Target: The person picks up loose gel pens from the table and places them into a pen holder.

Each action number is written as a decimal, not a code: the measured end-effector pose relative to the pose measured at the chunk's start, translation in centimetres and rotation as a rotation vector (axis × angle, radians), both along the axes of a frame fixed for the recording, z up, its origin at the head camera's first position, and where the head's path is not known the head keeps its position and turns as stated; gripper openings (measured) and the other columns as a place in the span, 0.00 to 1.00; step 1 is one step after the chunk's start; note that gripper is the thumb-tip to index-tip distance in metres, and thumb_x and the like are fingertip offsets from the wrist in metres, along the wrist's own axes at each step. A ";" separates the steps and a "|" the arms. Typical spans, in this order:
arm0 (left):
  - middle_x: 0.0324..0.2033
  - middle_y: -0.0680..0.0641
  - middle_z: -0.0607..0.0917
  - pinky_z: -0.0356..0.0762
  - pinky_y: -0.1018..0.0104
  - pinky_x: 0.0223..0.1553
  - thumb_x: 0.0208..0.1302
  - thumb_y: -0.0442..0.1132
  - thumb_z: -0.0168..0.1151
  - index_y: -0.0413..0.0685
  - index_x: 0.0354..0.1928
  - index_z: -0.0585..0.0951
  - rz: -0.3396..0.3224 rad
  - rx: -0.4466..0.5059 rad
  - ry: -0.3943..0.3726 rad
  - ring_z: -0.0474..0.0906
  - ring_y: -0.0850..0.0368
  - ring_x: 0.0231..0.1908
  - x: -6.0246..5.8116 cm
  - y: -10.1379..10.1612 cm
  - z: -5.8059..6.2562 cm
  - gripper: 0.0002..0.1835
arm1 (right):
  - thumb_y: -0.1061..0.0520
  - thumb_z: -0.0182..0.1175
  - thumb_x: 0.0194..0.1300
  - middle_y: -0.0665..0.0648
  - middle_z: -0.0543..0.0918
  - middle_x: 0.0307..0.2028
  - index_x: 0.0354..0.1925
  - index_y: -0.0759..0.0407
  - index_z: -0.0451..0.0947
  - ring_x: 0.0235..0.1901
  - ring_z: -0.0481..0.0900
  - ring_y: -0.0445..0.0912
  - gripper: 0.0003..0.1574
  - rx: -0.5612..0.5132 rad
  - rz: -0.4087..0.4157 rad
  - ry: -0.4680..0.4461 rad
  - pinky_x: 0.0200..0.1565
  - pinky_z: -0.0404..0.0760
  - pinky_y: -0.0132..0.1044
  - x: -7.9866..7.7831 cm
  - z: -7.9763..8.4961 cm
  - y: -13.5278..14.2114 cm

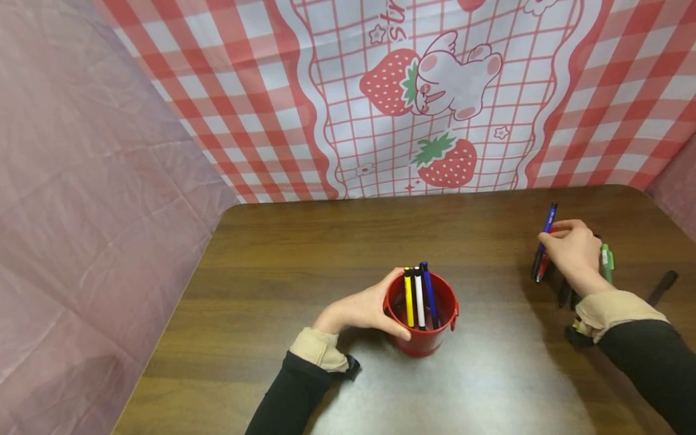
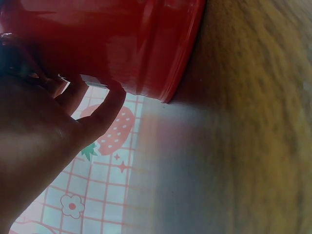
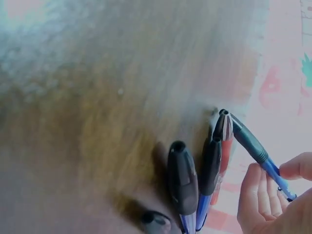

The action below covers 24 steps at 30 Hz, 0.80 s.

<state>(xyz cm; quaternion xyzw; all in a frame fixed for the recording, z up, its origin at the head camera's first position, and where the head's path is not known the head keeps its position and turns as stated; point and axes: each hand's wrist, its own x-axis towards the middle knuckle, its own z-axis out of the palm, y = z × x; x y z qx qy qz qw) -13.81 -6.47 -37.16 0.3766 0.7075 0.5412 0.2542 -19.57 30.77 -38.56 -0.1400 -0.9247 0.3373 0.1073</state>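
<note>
My left hand grips a small red metal bucket that stands upright on the table, thumb on the near side and fingers round the far side. Inside the bucket lean a yellow pen, a white pen and a blue pen. At the right, my right hand pinches another blue pen with a black grip between thumb and fingers. Its black end slants down beside a red pen and a blue-and-black pen, overlapping the red one's tip in the right wrist view.
A green pen lies right of the right hand, with a black pen farther right. More dark-tipped pens, one a thick black-gripped pen, lie under the hand. A strawberry-print cloth hangs behind the wooden table.
</note>
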 end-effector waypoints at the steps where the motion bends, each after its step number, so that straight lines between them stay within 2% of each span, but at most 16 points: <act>1: 0.53 0.50 0.70 0.67 0.67 0.57 0.42 0.27 0.71 0.46 0.59 0.56 0.000 0.000 0.002 0.67 0.65 0.52 0.0 0.0 0.0 0.43 | 0.51 0.52 0.60 0.53 0.81 0.21 0.52 0.70 0.67 0.20 0.75 0.33 0.28 -0.028 -0.001 0.011 0.26 0.72 0.29 0.0 0.1 0.1; 3: 0.53 0.49 0.70 0.66 0.67 0.58 0.42 0.28 0.71 0.46 0.59 0.56 0.003 0.001 0.001 0.67 0.65 0.52 0.0 0.0 0.0 0.44 | 0.51 0.51 0.60 0.35 0.73 0.16 0.53 0.69 0.67 0.13 0.70 0.26 0.28 -0.065 -0.008 0.027 0.20 0.73 0.25 0.1 0.2 0.2; 5: 0.53 0.49 0.70 0.66 0.66 0.58 0.42 0.27 0.71 0.46 0.59 0.56 0.002 0.001 0.002 0.67 0.65 0.52 0.0 -0.1 0.0 0.44 | 0.51 0.51 0.60 0.25 0.64 0.16 0.54 0.68 0.66 0.12 0.71 0.26 0.28 -0.105 -0.010 0.038 0.17 0.74 0.26 0.4 0.4 0.2; 6: 0.53 0.49 0.70 0.66 0.65 0.58 0.42 0.27 0.71 0.46 0.59 0.56 0.000 0.002 0.000 0.67 0.65 0.52 0.0 -0.1 0.1 0.43 | 0.51 0.51 0.60 0.23 0.63 0.15 0.54 0.67 0.66 0.12 0.71 0.26 0.28 -0.110 -0.018 0.038 0.17 0.73 0.26 0.5 0.5 0.2; 10: 0.53 0.49 0.70 0.67 0.65 0.58 0.43 0.27 0.71 0.45 0.59 0.56 -0.014 0.004 -0.003 0.67 0.65 0.52 -0.1 0.0 -0.2 0.43 | 0.48 0.52 0.60 0.23 0.64 0.18 0.52 0.63 0.68 0.14 0.69 0.23 0.26 -0.089 -0.047 0.032 0.19 0.71 0.25 1.1 0.9 0.0; 17: 0.54 0.52 0.69 0.67 0.70 0.56 0.41 0.29 0.72 0.52 0.60 0.55 0.000 0.000 -0.003 0.67 0.65 0.53 -1.1 0.1 -2.4 0.46 | 0.50 0.53 0.59 0.25 0.67 0.21 0.39 0.51 0.68 0.19 0.68 0.19 0.10 -0.156 -0.056 0.105 0.21 0.71 0.20 2.5 1.9 -1.4; 21: 0.53 0.52 0.70 0.67 0.70 0.56 0.41 0.30 0.73 0.53 0.60 0.56 -0.001 0.002 0.004 0.67 0.64 0.52 -1.2 0.1 -2.7 0.45 | 0.51 0.53 0.59 0.25 0.66 0.23 0.36 0.44 0.66 0.24 0.66 0.17 0.06 -0.174 -0.063 0.131 0.24 0.68 0.16 3.5 2.4 -2.4; 24: 0.53 0.52 0.70 0.67 0.70 0.56 0.41 0.30 0.73 0.53 0.59 0.56 0.001 0.002 0.001 0.68 0.64 0.52 -1.2 0.1 -2.7 0.45 | 0.53 0.54 0.59 0.25 0.68 0.24 0.35 0.40 0.64 0.25 0.68 0.18 0.08 -0.217 -0.047 0.156 0.24 0.69 0.16 4.0 2.9 -3.1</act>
